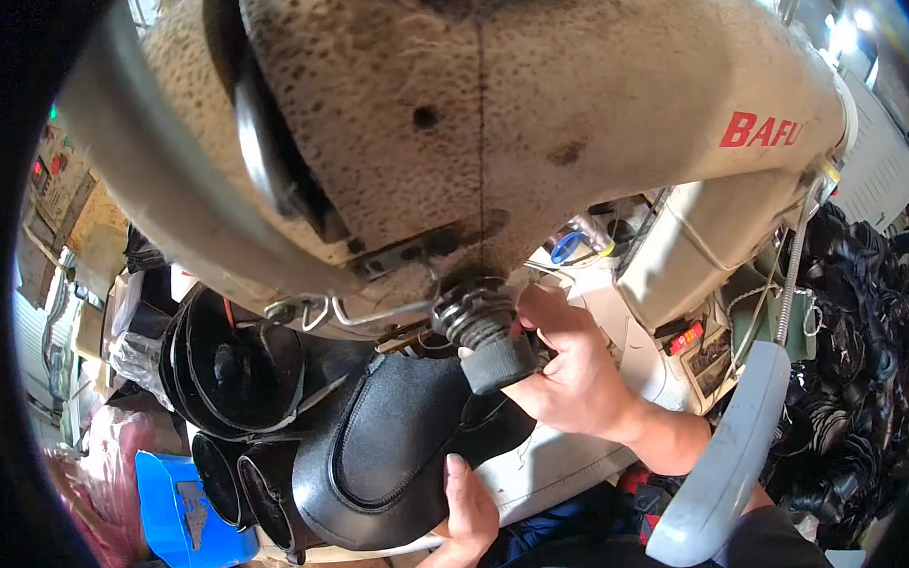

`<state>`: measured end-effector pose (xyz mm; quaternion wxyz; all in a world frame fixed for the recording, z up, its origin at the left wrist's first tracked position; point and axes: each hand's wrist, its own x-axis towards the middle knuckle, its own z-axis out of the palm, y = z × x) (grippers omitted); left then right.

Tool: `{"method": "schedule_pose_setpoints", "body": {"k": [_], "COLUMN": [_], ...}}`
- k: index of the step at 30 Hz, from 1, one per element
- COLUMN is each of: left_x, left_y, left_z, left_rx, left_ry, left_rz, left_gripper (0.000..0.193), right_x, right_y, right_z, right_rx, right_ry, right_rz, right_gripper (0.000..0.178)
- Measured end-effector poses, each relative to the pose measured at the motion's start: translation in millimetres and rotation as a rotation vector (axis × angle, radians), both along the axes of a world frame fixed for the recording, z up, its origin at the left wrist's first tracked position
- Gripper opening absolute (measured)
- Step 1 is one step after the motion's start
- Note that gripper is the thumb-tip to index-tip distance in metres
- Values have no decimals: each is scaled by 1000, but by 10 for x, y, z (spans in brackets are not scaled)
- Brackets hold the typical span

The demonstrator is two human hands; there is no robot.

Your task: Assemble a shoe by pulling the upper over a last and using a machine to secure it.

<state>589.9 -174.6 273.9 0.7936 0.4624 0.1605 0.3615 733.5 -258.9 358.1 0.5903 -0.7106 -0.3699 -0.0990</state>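
A black leather shoe upper (399, 426) with a stitched, curved seam lies under the head of a beige sewing machine (588, 89). My left hand (470, 509) grips its near edge, thumb on top and fingers underneath. Close to the needle area, my right hand (576, 380) is curled beside the machine's black ribbed knob (499, 363), just above the upper's right part. That knob covers some of its fingertips, so what they hold is hidden. The needle itself cannot be seen behind the machine head.
More black shoe uppers (232, 367) are stacked on the left, above a blue plastic bin (182, 514). A grey lever (726, 455) hangs at the right on a spring. A large pile of black leather pieces (858, 360) fills the far right. A red lighter (685, 338) lies near the machine's base.
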Motion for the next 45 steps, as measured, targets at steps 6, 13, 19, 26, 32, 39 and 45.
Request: {"method": "schedule_pose_setpoints", "body": {"k": [6,13,19,26,32,39,45], "left_x": [42,65,106,101,123,135,104], "left_y": [61,74,21,49,97,133,178], "left_z": [101,132,171,192,233,304,166], "left_rx": [-35,-55,-69,-82,-84,-74,-111], "left_ry": [-24,-43,-46,-58,-62,-49,-10], "left_rz": [66,101,96,113,121,130,133], "left_gripper": [41,41,41,41,41,44,43], "right_x": [-52,-73,-83,-148,-155,-132,-128], "right_y": [20,46,13,9,29,28,-33], "right_z": [-26,-115,-74,-40,-17,-40,-48], "right_rx": [10,38,55,38,42,45,-64], "right_ry": [90,66,140,205,205,188,237], "right_rz": [-6,-2,24,13,17,20,85], "right_gripper": [21,22,20,15,17,19,33]}}
